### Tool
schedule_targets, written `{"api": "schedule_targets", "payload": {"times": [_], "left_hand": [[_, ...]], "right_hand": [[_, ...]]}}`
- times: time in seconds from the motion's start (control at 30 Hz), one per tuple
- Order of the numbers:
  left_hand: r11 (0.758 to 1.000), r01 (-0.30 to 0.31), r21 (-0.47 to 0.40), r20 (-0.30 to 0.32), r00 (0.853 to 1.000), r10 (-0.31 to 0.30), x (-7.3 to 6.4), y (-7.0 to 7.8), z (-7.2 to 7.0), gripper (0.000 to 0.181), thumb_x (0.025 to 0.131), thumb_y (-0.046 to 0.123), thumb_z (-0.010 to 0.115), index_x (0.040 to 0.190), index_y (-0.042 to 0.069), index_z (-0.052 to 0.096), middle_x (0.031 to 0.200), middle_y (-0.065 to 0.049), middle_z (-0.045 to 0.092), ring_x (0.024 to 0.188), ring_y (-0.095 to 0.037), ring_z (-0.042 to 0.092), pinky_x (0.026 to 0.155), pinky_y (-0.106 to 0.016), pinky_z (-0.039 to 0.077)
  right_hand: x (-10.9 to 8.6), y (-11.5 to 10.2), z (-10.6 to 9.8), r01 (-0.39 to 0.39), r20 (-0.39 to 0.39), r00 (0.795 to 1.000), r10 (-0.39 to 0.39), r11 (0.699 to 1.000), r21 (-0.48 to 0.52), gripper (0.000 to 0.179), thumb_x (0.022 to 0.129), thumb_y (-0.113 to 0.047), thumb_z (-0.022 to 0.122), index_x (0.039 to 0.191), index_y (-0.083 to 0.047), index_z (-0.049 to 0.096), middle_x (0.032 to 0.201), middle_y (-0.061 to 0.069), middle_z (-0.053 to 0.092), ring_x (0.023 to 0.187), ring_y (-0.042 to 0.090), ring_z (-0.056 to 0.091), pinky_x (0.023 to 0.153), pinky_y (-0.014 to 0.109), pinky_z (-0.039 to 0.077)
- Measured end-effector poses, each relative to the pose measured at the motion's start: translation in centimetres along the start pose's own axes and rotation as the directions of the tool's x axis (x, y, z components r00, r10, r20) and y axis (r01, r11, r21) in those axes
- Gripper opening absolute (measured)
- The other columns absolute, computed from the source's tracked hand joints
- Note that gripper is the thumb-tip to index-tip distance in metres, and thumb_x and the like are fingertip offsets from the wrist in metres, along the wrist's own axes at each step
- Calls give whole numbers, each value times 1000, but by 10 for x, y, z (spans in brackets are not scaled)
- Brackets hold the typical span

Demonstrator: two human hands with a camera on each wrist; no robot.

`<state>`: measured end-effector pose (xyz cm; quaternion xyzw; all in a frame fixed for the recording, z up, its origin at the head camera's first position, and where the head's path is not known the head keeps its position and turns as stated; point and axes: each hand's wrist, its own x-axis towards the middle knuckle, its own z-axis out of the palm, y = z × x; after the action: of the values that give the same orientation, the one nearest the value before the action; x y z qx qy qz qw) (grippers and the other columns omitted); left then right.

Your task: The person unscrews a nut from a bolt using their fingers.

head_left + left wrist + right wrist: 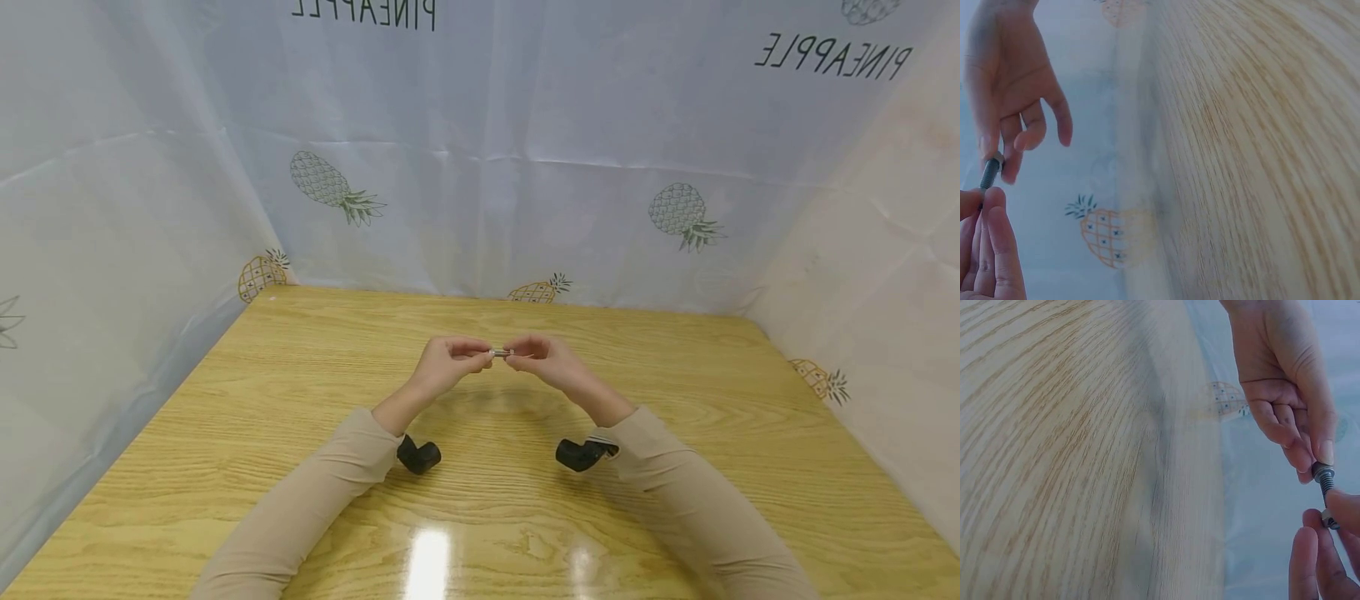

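In the head view a small metal bolt (pixel 501 352) lies crosswise between the two hands, raised over the table. Thumb and fingers of my left hand (pixel 442 364) pinch its left end, where a short round metal piece (pixel 1322 471) shows at the fingertips in the right wrist view. The right hand (pixel 551 361) pinches the other end, at a six-sided metal piece (pixel 1330 519); I cannot tell whether that is a nut or the bolt's head. Threads show along the shank (pixel 989 174) between both sets of fingertips. The remaining fingers of each hand are loosely bent.
Under the hands spreads a wood-grain table (pixel 337 358), with glare near its front edge. A white pineapple-print curtain (pixel 480 217) stands along its back and sides. A black curved piece (pixel 420 457) juts from the left cuff, and a similar black piece (pixel 579 455) from the right.
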<state>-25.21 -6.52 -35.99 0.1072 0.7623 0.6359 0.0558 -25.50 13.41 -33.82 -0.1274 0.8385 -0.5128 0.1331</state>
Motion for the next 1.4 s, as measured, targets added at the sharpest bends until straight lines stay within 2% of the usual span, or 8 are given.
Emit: {"api": "schedule_targets", "payload": {"times": [0.13,0.27,0.4,0.7,0.97,1.07,1.23,1.4], "left_hand": [[1000,3,0,5,1000,-3,0,0,0,24,88,16,65,109,4,68,100,-14,72,87,-14,69,90,-45,53],[1000,3,3,7,1000,-3,0,0,0,25,88,17,65,109,4,68,100,-14,72,89,-17,69,90,-43,53],[1000,-5,10,9,1000,5,0,0,0,26,89,17,65,111,3,68,101,-15,72,91,-19,70,88,-41,54],[1000,-10,8,14,1000,10,1,-1,0,27,88,17,65,110,2,68,100,-16,72,87,-16,70,89,-42,54],[1000,-3,2,18,1000,3,1,0,0,29,88,18,65,113,2,67,104,-18,70,93,-22,69,90,-43,53],[1000,-4,4,14,1000,4,1,0,0,28,88,17,65,112,3,67,103,-17,71,92,-21,69,89,-41,54],[1000,2,6,9,1000,-2,1,0,0,25,88,16,65,109,3,68,100,-15,72,90,-20,70,85,-36,56],[1000,19,-4,2,1000,-19,0,0,1,24,87,16,66,108,4,69,100,-14,72,88,-16,70,83,-32,56]], "right_hand": [[0,0,0,38,4,999,-38,999,32,36,90,-16,63,123,-2,56,124,17,57,111,30,56,100,51,44],[1,1,-1,19,30,999,-20,1000,11,41,93,-26,59,128,-5,54,122,18,60,112,34,57,101,53,42],[2,1,-2,-22,37,999,23,999,-35,38,96,-34,52,123,-7,59,115,15,66,107,32,60,102,54,40],[0,1,-1,27,2,1000,-27,999,32,35,89,-17,64,121,-3,57,123,17,57,112,31,56,101,52,43],[2,1,-2,-35,41,999,36,999,-26,42,96,-37,50,125,-7,58,115,15,66,108,32,59,104,55,38],[0,0,-2,-27,32,999,28,999,-22,37,96,-30,52,122,-5,60,112,15,67,106,31,60,103,53,40],[0,0,-1,-2,3,1000,1,1000,26,33,90,-14,62,121,-3,58,121,16,59,111,31,57,101,52,43],[0,0,-3,-9,29,1000,8,1000,6,41,93,-25,59,129,-7,53,127,17,57,115,33,55,103,54,40]]}}
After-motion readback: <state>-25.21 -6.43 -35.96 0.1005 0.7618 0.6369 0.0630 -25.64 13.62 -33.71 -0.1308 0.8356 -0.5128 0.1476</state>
